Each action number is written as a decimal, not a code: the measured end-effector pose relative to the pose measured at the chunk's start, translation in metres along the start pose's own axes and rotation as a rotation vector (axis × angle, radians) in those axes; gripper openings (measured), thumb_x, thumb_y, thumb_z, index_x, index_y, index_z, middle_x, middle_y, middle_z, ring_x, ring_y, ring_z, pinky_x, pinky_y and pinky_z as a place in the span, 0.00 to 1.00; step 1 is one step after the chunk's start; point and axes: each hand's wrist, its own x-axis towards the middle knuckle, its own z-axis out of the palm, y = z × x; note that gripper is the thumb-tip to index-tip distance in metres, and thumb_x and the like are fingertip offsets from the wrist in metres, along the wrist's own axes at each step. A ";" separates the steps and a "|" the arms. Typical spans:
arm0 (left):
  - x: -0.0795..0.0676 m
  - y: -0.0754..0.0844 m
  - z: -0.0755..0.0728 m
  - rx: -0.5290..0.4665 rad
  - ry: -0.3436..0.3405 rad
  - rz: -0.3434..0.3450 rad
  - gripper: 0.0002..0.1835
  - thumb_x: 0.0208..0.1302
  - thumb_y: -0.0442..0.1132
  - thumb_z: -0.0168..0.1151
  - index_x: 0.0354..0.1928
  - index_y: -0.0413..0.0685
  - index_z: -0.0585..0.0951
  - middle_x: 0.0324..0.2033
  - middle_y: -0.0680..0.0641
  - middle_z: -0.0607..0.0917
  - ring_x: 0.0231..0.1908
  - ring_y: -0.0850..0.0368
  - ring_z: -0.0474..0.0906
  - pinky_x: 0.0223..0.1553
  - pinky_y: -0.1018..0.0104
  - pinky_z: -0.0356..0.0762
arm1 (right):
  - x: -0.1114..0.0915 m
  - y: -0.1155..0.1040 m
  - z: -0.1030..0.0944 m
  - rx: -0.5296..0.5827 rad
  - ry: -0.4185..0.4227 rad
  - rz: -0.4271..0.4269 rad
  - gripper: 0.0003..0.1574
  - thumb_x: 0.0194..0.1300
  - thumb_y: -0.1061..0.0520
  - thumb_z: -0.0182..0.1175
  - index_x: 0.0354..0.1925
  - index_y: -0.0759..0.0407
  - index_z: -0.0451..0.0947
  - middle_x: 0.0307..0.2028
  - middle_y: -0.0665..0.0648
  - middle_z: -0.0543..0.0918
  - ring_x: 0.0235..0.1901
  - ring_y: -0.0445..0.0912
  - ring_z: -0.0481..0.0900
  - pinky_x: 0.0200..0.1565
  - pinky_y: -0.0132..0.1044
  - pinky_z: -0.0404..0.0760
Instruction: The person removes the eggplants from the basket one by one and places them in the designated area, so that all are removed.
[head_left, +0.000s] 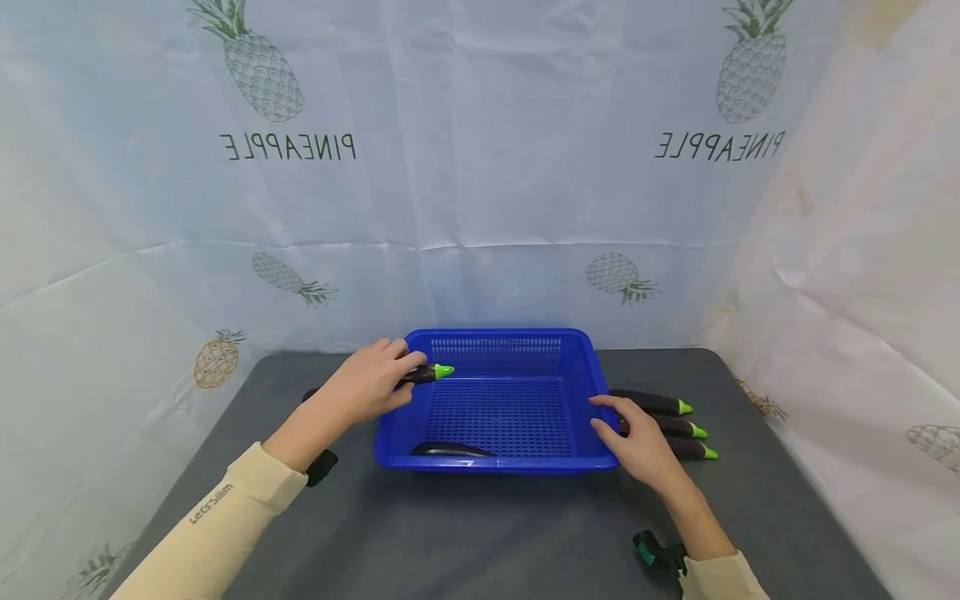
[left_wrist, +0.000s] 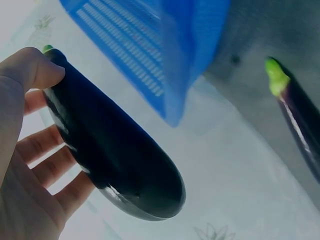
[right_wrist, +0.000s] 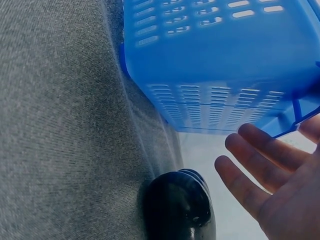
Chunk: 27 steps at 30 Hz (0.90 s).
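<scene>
My left hand (head_left: pixel 378 379) grips an eggplant (left_wrist: pixel 112 140), thumb near its green stem end and fingers behind it. In the head view that eggplant's green tip (head_left: pixel 444 371) shows over the left part of a blue plastic basket (head_left: pixel 495 464). One dark eggplant (head_left: pixel 450 449) lies inside the basket along its near wall. At the basket's right rim is my right hand (head_left: pixel 637 442), thumb and index finger reaching over the edge. The right wrist view shows its other fingers (right_wrist: pixel 250 182) extended, outside the basket wall (right_wrist: pixel 215 65).
To the right of the basket, three eggplants (head_left: pixel 671 427) lie side by side on the grey table (head_left: pixel 480 533), green ends rightward. Another eggplant (left_wrist: pixel 302 115) lies on the table in the left wrist view. A pineapple-print cloth (head_left: pixel 480 192) hangs behind and at the sides.
</scene>
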 end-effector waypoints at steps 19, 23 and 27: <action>-0.050 -0.033 0.016 0.021 0.045 -0.111 0.18 0.59 0.35 0.71 0.52 0.47 0.81 0.36 0.46 0.77 0.33 0.49 0.72 0.30 0.56 0.73 | 0.000 0.000 -0.001 0.006 -0.004 -0.003 0.25 0.76 0.52 0.59 0.65 0.60 0.74 0.63 0.68 0.76 0.61 0.64 0.75 0.57 0.64 0.76; -0.061 -0.041 0.020 0.013 0.044 -0.150 0.19 0.59 0.35 0.72 0.52 0.47 0.81 0.37 0.46 0.77 0.34 0.47 0.74 0.31 0.54 0.74 | 0.000 -0.001 -0.001 0.000 -0.007 -0.002 0.26 0.76 0.52 0.59 0.65 0.61 0.73 0.63 0.68 0.75 0.61 0.64 0.74 0.57 0.64 0.76; -0.070 -0.048 0.024 0.009 0.038 -0.173 0.18 0.59 0.35 0.72 0.52 0.46 0.81 0.37 0.45 0.77 0.34 0.48 0.73 0.31 0.54 0.74 | 0.000 -0.002 -0.001 -0.003 -0.006 -0.001 0.26 0.76 0.52 0.59 0.65 0.61 0.73 0.63 0.69 0.75 0.61 0.64 0.74 0.56 0.63 0.76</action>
